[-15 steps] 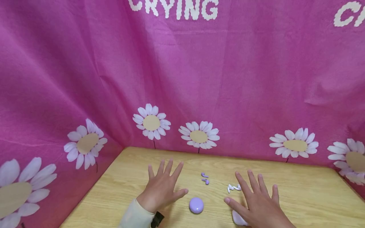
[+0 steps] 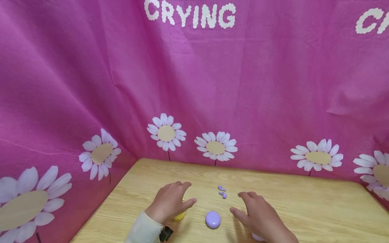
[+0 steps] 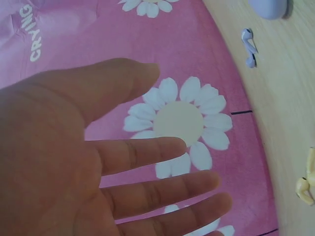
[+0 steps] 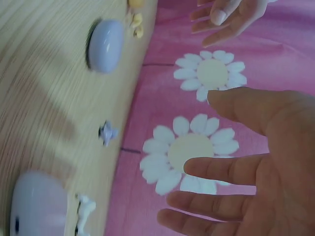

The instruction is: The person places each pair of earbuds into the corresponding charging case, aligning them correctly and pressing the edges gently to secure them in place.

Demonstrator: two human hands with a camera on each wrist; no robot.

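My left hand [image 2: 167,204] hovers above the left part of the table, fingers loosely extended and holding nothing. Partly hidden beneath it is a yellow earbud case [image 2: 179,216]; yellow earbuds [image 3: 303,189] show in the left wrist view. Between the hands sits a round purple earbud case [image 2: 213,219], with two purple earbuds [image 2: 223,195] lying beyond it. My right hand [image 2: 262,216], also holding nothing, hangs over a white earbud case [image 2: 257,237], mostly covered in the head view. White earbuds [image 4: 84,212] appear near that case in the right wrist view.
All these things lie on a light wooden table [image 2: 319,206]. A pink cloth [image 2: 267,84] with daisies and white lettering stands along the table's back and left edges. A dark strap piece [image 2: 165,233] is at the left sleeve cuff.
Both hands have drawn their spread fingers closer together and bent them somewhat. The yellow case has come into sight below the left hand; the right hand now hides the white earbuds in the head view.
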